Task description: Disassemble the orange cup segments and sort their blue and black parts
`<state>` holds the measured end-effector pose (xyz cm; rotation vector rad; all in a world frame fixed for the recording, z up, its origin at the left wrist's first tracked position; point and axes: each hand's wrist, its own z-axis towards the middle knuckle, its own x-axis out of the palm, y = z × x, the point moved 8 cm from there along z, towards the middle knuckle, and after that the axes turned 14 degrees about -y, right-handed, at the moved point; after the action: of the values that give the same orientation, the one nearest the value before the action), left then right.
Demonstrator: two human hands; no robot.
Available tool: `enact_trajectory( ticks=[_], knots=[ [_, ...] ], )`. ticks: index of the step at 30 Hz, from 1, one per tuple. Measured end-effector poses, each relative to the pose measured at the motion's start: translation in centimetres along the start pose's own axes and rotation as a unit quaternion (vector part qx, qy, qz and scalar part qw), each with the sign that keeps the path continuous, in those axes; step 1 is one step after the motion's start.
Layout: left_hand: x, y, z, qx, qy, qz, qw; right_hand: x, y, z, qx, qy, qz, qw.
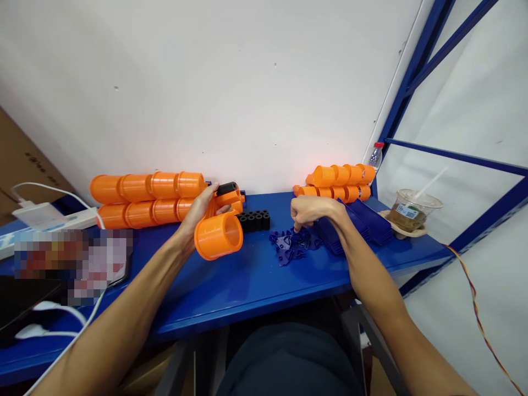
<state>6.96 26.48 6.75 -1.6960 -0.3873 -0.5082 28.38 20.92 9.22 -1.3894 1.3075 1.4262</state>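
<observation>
My left hand (201,208) is wrapped round an orange plastic cup (218,236), its open end tilted to the right. A short black tube (226,188) sticks out by the thumb of that hand; whether it is fixed to the cup I cannot tell. Over a heap of small dark blue plastic pieces (289,247), my right hand (307,212) is closed with fingertips pointing down into it. What those fingers pinch, if anything, is hidden. Several black tubes (254,221) stand in rows between the hands.
Orange cups lie in stacked rows at left (138,201) and right (342,176). Dark blue trays (350,223) lie beside my right wrist. A drink cup (412,212) and a bottle (376,155) stand at the right. A power strip (78,220) and white cables occupy the left.
</observation>
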Motion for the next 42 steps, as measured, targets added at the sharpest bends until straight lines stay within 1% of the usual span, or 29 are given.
enact_trajectory(
  ticks=[3, 8, 11, 12, 13, 14, 15, 16, 17, 19, 20, 21, 22, 24, 25, 27, 29, 32, 34, 36, 38, 40, 41, 42],
  knots=[
    [0.1, 0.1, -0.2, 0.002, -0.012, 0.035, 0.999, 0.4, 0.4, -0.1, 0.006, 0.005, -0.009, 1.000],
    [0.8, 0.3, -0.9, -0.003, 0.009, 0.089, 0.996, 0.6, 0.2, -0.2, 0.033, -0.007, -0.009, 0.999],
    [0.7, 0.4, -1.0, -0.010, 0.006, 0.098, 0.995, 0.8, 0.7, -0.2, -0.001, 0.010, 0.030, 1.000],
    [0.7, 0.4, -0.9, -0.011, 0.003, 0.099, 0.995, 0.7, 0.8, -0.1, -0.013, 0.009, 0.044, 0.999],
    [0.6, 0.4, -0.9, -0.011, 0.003, 0.100, 0.995, 0.5, 0.8, 0.0, -0.022, -0.006, 0.058, 0.998],
    [0.6, 0.5, -0.8, -0.012, 0.004, 0.103, 0.995, 0.1, 0.8, 0.3, -0.029, -0.037, 0.073, 0.996],
    [0.6, 0.6, -0.8, -0.011, 0.008, 0.106, 0.994, -0.6, 0.9, 0.7, -0.037, -0.084, 0.089, 0.992],
    [0.6, 0.6, -0.8, -0.007, 0.012, 0.108, 0.994, -1.4, 1.0, 1.0, -0.043, -0.147, 0.107, 0.982],
    [0.7, 0.7, -0.8, -0.004, 0.017, 0.112, 0.994, -2.3, 1.1, 1.2, -0.048, -0.222, 0.125, 0.966],
    [0.9, 0.8, -0.7, 0.005, 0.027, 0.122, 0.992, -3.6, 1.8, 1.2, -0.066, -0.362, 0.163, 0.916],
    [1.0, 0.8, -0.7, 0.013, 0.032, 0.126, 0.991, -3.8, 2.3, 1.1, -0.084, -0.410, 0.182, 0.890],
    [1.2, 0.8, -0.7, 0.021, 0.038, 0.129, 0.991, -3.7, 3.0, 0.9, -0.108, -0.441, 0.199, 0.868],
    [1.3, 0.9, -0.7, 0.027, 0.043, 0.132, 0.990, -3.4, 3.8, 0.8, -0.137, -0.459, 0.213, 0.852],
    [1.6, 1.2, -0.7, 0.031, 0.058, 0.143, 0.988, -2.7, 5.3, 0.8, -0.184, -0.471, 0.226, 0.832],
    [1.8, 1.4, -0.7, 0.031, 0.067, 0.150, 0.986, -2.3, 5.8, 0.8, -0.195, -0.474, 0.230, 0.827],
    [2.2, 1.8, -0.8, 0.045, 0.082, 0.161, 0.983, -1.8, 6.3, 0.9, -0.196, -0.480, 0.239, 0.821],
    [2.3, 1.9, -0.8, 0.073, 0.083, 0.161, 0.981, -1.6, 6.4, 1.0, -0.181, -0.490, 0.252, 0.815],
    [2.4, 2.0, -0.8, 0.120, 0.079, 0.175, 0.974, -1.8, 6.2, 0.8, -0.134, -0.510, 0.268, 0.806],
    [2.5, 2.1, -0.9, 0.135, 0.089, 0.200, 0.966, -2.2, 6.0, 0.7, -0.104, -0.513, 0.280, 0.805],
    [2.6, 1.9, -0.9, 0.132, 0.089, 0.205, 0.966, -2.6, 5.7, 0.4, -0.089, -0.513, 0.300, 0.800],
    [2.2, 0.9, -0.7, 0.115, 0.060, 0.161, 0.978, -3.2, 4.9, 0.1, -0.070, -0.524, 0.328, 0.783],
    [1.1, -0.9, -0.4, 0.119, 0.006, 0.071, 0.990, -3.8, 3.7, -0.1, -0.040, -0.540, 0.345, 0.766],
    [0.4, -2.0, -0.2, 0.134, -0.024, 0.021, 0.990, -4.0, 3.3, -0.1, -0.026, -0.544, 0.345, 0.765],
    [-0.5, -3.2, -0.1, 0.153, -0.052, -0.025, 0.987, -4.1, 3.1, 0.2, -0.020, -0.541, 0.337, 0.770]
  ],
)
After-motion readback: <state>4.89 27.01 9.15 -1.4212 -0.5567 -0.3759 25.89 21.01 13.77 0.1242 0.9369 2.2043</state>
